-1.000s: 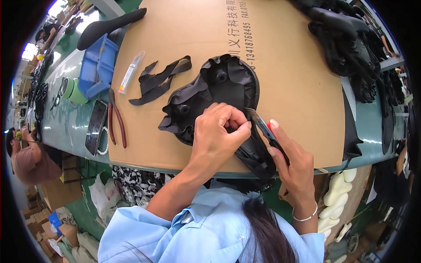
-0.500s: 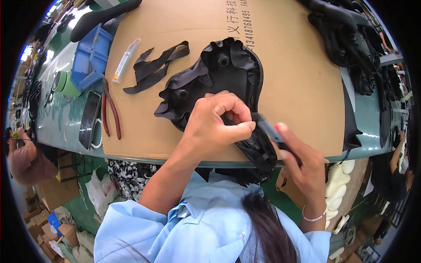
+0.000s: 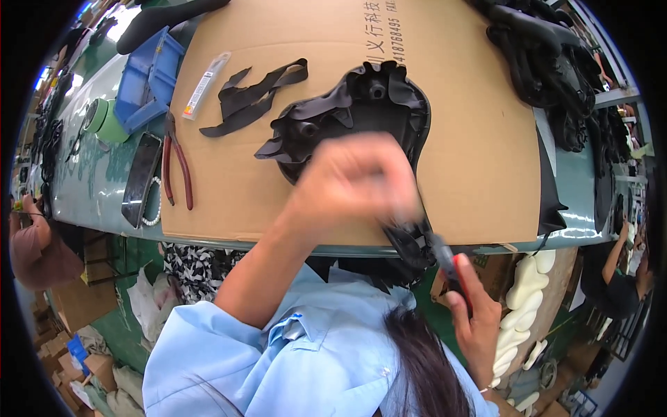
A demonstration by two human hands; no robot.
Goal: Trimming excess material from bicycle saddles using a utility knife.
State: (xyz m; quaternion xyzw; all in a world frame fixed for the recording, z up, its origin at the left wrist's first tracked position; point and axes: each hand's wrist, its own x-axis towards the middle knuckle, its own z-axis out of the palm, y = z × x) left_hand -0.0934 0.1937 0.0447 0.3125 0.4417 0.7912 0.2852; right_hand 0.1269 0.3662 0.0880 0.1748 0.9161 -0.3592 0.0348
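Observation:
An upside-down bicycle saddle (image 3: 361, 115) lies on the cardboard, its black cover gathered in folds around the rim. Over its middle is my left hand (image 3: 361, 181), blurred by motion, with the fingers curled closed; what they pinch, if anything, cannot be made out. The hand hides part of the saddle's centre. My right hand (image 3: 476, 313) grips a utility knife (image 3: 451, 271) with a grey front and a red and black handle. The knife's front end is beside the saddle's narrow nose (image 3: 411, 247), near the table edge.
Left of the saddle lie black fabric strips (image 3: 253, 97), a clear narrow packet (image 3: 206, 85), red-handled pliers (image 3: 177, 163) and a phone (image 3: 142, 179). A blue bin (image 3: 147, 83) and green container (image 3: 105, 124) stand farther left. Black saddles (image 3: 545, 62) pile at the far right.
My right hand and the knife have moved down toward me, along the saddle's nose. My left hand has shifted slightly right and is blurred. The saddle has turned or slid slightly right.

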